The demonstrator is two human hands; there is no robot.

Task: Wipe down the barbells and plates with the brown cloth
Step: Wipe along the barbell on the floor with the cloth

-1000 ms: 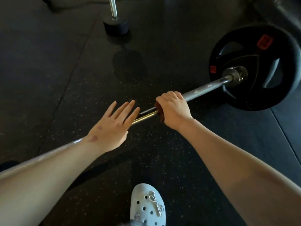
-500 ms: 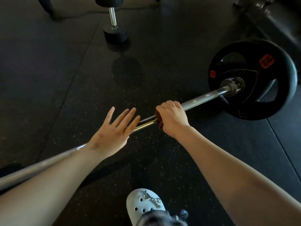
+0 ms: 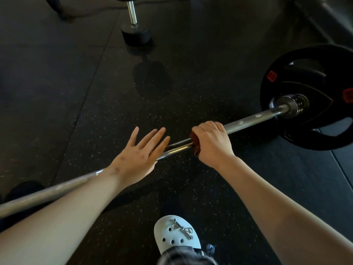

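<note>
A steel barbell [image 3: 252, 119] lies on the dark floor, running from lower left to a black plate [image 3: 317, 131] with red labels at the right. My right hand [image 3: 210, 142] grips the bar near its middle with the brown cloth [image 3: 194, 144] wrapped round the bar under the fingers; only a dark red-brown edge of the cloth shows at the left of the fist. My left hand [image 3: 139, 153] is held flat over the bar just left of the cloth, fingers straight and spread; whether it touches the bar I cannot tell.
A dumbbell [image 3: 134, 33] with a chrome handle stands on end at the top centre. Dark equipment [image 3: 324, 20] fills the top right corner. My pale clog [image 3: 177, 234] is at the bottom centre. The floor is black speckled rubber matting [image 3: 57, 92].
The view has shifted so the barbell and plate sit lower and further right in frame. Both hands keep their pose on the bar.
</note>
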